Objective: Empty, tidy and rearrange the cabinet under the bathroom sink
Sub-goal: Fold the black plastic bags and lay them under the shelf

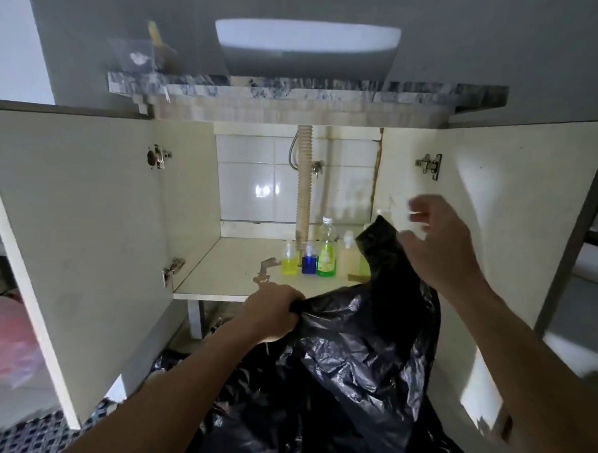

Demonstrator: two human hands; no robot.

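Cabinet (200, 266): doors open, shelf mostly bare. Black bag (354, 348): hangs in front of the shelf edge. Left hand (273, 314) is clenched on the bag rim; right hand (437, 246) is blurred, grip unclear. Bottles (310, 257) stand at the rear right. Risk: swinging plastic may topple them.

I log, relative to the white basin (307, 41): marble countertop (307, 88) directly beneath; pink bag (6, 340) far lower left; patterned floor (38, 434) below left.
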